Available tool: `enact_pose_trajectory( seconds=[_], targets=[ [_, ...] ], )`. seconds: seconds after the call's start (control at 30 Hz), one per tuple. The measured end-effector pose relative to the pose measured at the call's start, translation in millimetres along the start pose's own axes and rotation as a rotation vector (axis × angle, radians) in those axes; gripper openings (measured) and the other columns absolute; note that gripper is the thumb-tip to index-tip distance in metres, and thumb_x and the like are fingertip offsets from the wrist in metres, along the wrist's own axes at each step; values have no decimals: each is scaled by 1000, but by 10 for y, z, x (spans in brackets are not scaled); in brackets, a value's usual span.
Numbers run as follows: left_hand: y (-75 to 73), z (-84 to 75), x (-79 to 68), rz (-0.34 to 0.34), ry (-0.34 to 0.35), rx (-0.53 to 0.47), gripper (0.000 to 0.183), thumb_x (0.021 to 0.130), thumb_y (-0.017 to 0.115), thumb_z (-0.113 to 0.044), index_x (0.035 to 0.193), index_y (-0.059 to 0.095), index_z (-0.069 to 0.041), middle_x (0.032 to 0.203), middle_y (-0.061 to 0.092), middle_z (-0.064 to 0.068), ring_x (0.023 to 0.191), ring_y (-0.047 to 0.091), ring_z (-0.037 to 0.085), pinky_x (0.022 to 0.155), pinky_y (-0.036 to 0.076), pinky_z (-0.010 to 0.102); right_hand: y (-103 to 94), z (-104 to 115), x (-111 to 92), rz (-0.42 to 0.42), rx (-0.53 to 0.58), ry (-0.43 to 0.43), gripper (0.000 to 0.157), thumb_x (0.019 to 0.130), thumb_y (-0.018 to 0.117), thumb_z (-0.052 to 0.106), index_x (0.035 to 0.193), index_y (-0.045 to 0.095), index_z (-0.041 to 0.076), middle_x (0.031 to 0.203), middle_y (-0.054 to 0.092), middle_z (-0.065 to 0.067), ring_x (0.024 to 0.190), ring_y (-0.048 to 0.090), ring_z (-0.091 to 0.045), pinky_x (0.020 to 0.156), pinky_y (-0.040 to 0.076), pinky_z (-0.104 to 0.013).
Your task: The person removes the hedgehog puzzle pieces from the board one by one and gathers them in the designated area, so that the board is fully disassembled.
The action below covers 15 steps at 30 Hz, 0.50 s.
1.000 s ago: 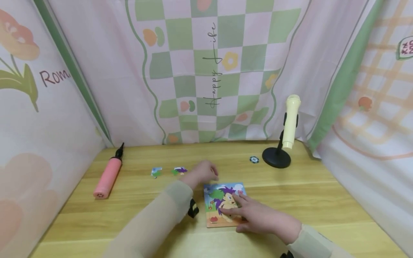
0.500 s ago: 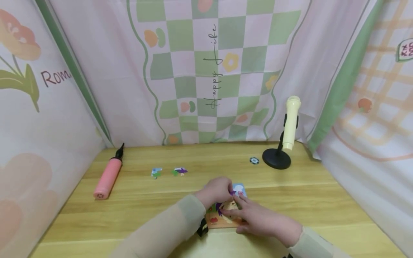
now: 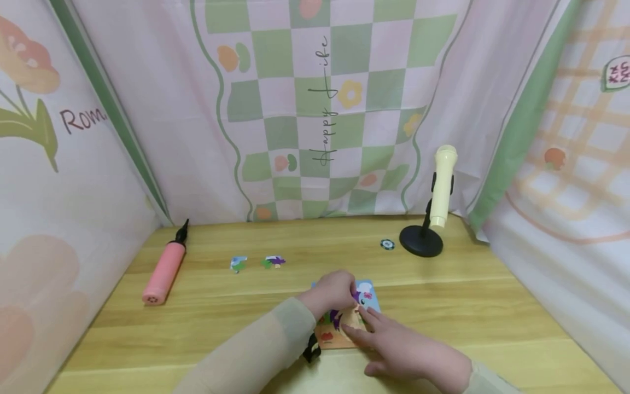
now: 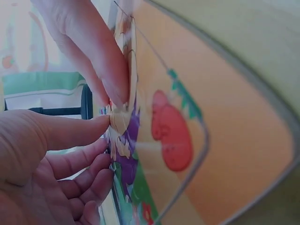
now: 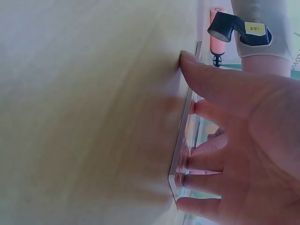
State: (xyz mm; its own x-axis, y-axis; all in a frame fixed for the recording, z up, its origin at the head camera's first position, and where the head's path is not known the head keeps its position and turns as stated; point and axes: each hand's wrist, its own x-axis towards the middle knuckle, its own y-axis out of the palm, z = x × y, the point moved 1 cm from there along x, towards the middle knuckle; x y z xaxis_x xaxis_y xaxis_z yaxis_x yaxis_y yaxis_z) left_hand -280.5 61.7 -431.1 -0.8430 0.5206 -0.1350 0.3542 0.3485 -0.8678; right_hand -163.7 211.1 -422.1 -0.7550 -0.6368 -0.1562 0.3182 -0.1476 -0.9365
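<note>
A square jigsaw puzzle [image 3: 334,340] with a purple-haired cartoon hedgehog lies flat on the table. My left hand [image 3: 333,290] is over its upper half, thumb and fingertips pinching a puzzle piece [image 3: 362,301] with the hedgehog's eye; the hand hides part of it. In the left wrist view, that thumb and the curled fingers meet close against the board. My right hand [image 3: 394,342] reaches in from the right, its fingers extended onto the hedgehog's body and the thumb beside the lower right edge. Two loose puzzle pieces [image 3: 238,264] lie farther back on the left.
A pink hand pump [image 3: 166,273] lies at the left. At the back right stands a cream microphone [image 3: 444,186] on a black stand [image 3: 421,241], with a small round token [image 3: 387,244] beside it. Printed curtains [image 3: 275,109] close off the back and sides of the table.
My left hand has come down from behind the puzzle onto its upper half, and the eye piece has shifted to the right. My right hand has slid slightly right and toward me.
</note>
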Motion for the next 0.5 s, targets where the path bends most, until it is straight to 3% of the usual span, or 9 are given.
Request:
enact_pose_trajectory(
  seconds=[0.5],
  targets=[
    [40,62,42,-45,-25,-159,18,87,77,-21,80,61,-16,76,57,-5,68,54,11,59,46,26,40,-36,4,3,-23,4,77,85,70,45,153,35,33,158,17,-27,142,21,-44,105,33,-60]
  ],
)
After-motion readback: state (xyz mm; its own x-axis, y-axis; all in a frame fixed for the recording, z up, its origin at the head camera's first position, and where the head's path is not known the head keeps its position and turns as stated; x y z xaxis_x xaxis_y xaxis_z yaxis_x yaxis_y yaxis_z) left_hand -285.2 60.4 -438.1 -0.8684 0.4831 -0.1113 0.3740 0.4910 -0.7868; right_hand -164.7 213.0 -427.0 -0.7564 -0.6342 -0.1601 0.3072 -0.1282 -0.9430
